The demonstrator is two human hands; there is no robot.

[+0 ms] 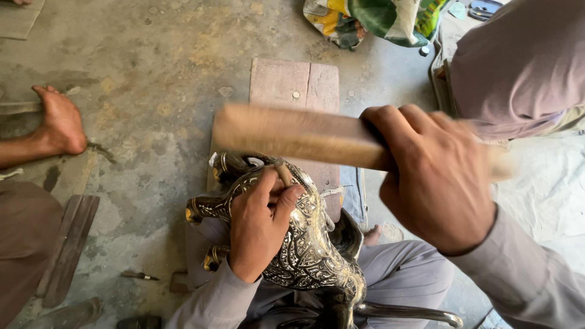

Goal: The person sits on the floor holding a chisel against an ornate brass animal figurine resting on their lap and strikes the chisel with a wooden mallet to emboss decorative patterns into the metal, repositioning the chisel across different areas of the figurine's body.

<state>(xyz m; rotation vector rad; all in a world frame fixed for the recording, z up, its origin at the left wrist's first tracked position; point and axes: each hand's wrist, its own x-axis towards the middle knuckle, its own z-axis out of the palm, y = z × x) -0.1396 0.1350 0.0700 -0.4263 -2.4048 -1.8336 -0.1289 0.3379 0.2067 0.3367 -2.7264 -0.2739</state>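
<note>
Bare concrete floor (152, 73) is seen beneath. An engraved metal vessel (311, 250) is rested on the lap, a small chisel (284, 174) pinched against it by the left hand (259, 228). A blurred wooden mallet (292, 134) is gripped by the right hand (436, 183).

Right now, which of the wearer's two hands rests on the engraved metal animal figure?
The left hand, pinching a small tool against the figure. The right hand is raised above it, gripping a blurred wooden stick.
</note>
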